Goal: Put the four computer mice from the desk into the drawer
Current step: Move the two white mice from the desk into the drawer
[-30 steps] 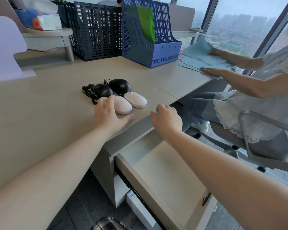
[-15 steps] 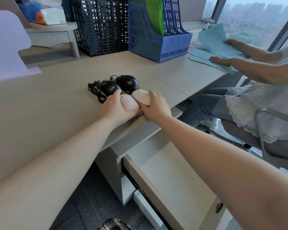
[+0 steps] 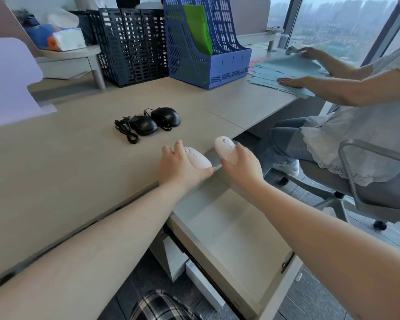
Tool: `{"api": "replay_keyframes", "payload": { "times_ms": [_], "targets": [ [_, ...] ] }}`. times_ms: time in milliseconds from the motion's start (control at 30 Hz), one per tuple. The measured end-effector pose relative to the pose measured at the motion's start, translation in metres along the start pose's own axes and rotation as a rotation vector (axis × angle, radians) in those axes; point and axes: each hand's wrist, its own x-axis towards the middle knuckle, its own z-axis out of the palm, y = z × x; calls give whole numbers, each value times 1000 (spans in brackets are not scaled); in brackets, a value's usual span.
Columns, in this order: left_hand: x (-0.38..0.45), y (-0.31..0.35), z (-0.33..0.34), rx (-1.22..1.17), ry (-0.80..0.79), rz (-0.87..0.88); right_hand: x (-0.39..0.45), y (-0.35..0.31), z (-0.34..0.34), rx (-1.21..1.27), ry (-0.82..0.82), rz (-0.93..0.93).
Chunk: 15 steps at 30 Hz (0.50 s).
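My left hand (image 3: 179, 166) grips a pale pink mouse (image 3: 198, 158) at the desk's front edge. My right hand (image 3: 241, 166) holds a second pale pink mouse (image 3: 225, 146), lifted just past the edge over the back of the open drawer (image 3: 226, 229). The drawer is pulled out below the desktop and its light grey floor shows nothing in it. Two black wired mice (image 3: 143, 125) (image 3: 168, 116) lie side by side on the desk (image 3: 79, 158) further back, their cords bundled to the left.
A blue file rack (image 3: 208, 45) with a green folder and a black mesh rack (image 3: 129, 45) stand at the back. A seated person (image 3: 356, 107) at the right handles teal folders (image 3: 286, 72); their chair (image 3: 367, 181) is close to the drawer.
Both hands closed on the pink mice and pulled them from beside the black mice toward the desk's front edge. The right one is now lifted past the edge.
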Motion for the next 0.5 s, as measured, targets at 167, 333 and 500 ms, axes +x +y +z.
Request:
{"api": "replay_keyframes", "payload": {
  "times_ms": [167,333,500],
  "targets": [
    [-32,12,27,35,0,104,-15,28,-6,-46,-173,93],
    [-59,-1,74,89,-132,-10,-25,67,9,-131,-308,178],
    [-62,-20,103,187,-270,-163,-25,90,34,-203,-416,214]
  ]
}}
